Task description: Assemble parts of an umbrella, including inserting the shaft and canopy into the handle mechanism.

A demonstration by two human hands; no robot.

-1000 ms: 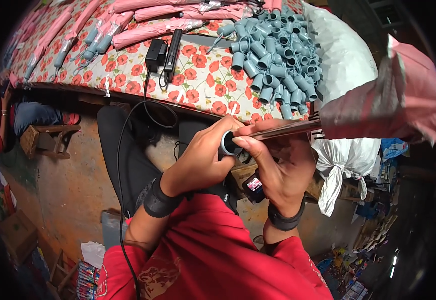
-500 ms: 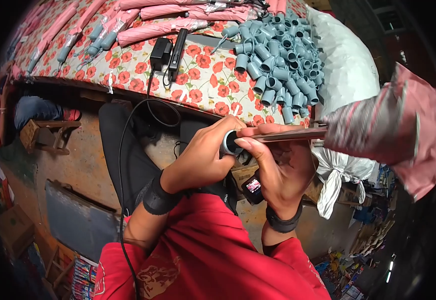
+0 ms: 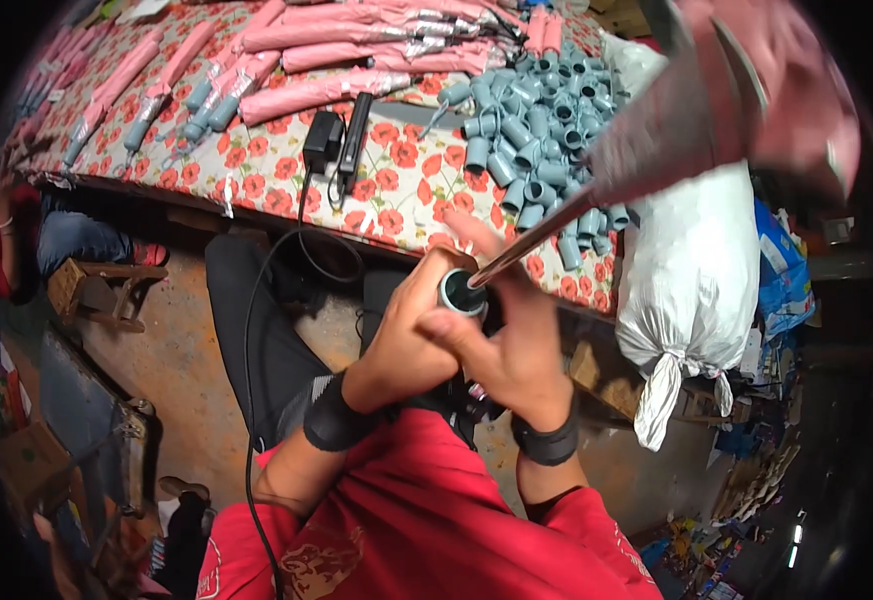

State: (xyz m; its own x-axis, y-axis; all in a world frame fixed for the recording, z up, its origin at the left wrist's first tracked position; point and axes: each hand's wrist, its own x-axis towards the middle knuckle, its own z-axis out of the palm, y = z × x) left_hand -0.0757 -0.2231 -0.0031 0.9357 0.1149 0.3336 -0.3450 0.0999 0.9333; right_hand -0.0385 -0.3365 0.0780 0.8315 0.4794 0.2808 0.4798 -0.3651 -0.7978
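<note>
My left hand (image 3: 409, 335) is wrapped round a blue-grey umbrella handle (image 3: 464, 293), a hollow cup whose open end faces up. A thin metal shaft (image 3: 529, 243) has its lower end in the handle's mouth. It slants up and right to a folded pink umbrella (image 3: 682, 125), blurred by motion at the upper right. Beside the handle, my right hand (image 3: 525, 350) is open, its thumb stretched toward the rim and its blurred fingers extended behind the shaft. Whether those fingers touch the shaft is unclear.
Loose blue-grey handles (image 3: 532, 125) are heaped on the floral tablecloth (image 3: 397, 185), with pink umbrellas (image 3: 327, 95) behind and left. A black adapter (image 3: 322, 140) trails a cable past my left arm. A stuffed white sack (image 3: 692, 270) stands right; a person's leg (image 3: 87, 235) shows at far left.
The umbrella has swung upward, its shaft now slanting steeply into the handle. My right hand has gone from gripping the shaft to spread fingers; my left still holds the handle.
</note>
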